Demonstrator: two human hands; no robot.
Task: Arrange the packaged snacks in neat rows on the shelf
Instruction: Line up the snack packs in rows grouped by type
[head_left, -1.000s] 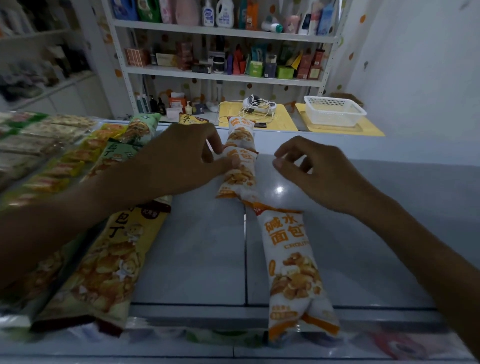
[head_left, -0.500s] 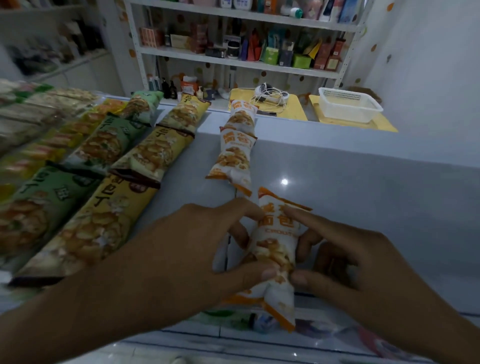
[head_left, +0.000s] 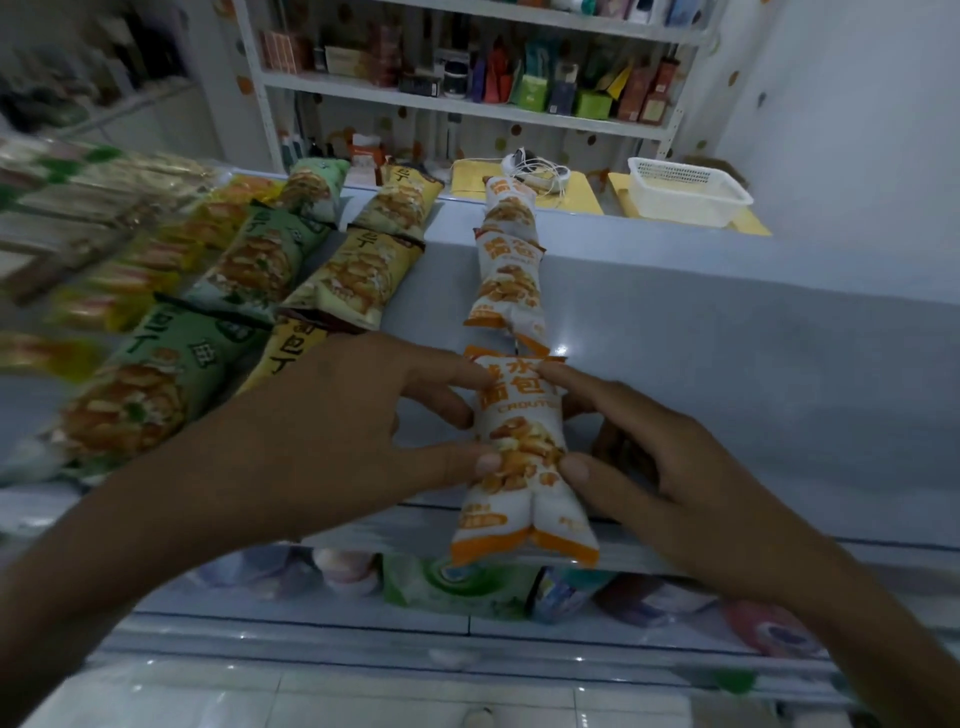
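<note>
Setting: dim shop; a pale grey shelf (head_left: 727, 364) fills the middle of the frame, with a white rack of boxed goods (head_left: 467, 78) across the top and a white basket (head_left: 685, 189) at upper right.

Thing in hand: a white and orange snack pack (head_left: 519, 447) lies lengthwise at centre frame, its lower sealed end overhanging the shelf's front edge.

Look of the pack: long soft pillow bag, orange bands at both ends, orange lettering near the top and a picture of golden croutons below; pinched narrow at the waist, so it bulges above and flares out below.

Left hand: the left hand (head_left: 332, 431) comes in from lower left; its fingers (head_left: 457, 374) and thumb are curled onto the pack's left side, gripping it.

Right hand: the right hand (head_left: 654, 457) comes in from lower right; forefinger on the lettering, thumb on the crouton picture, gripping the right side.

Row so far: two more white and orange packs (head_left: 506, 270) run end to end from just above the held pack toward the top of the frame.

Neighbours: yellow packs (head_left: 358, 275) and green packs (head_left: 249, 260) lie in rows at left, well apart from the white row.

Step, as I judge it: squaring the front pack into line with the two behind.

Risk one: with its end past the edge, a loose release could let it tip off toward the goods on the level below.

Risk two: a push away from the camera could shove the next pack and bend the row.

Risk three: squeezing hard may crush the croutons.
</note>
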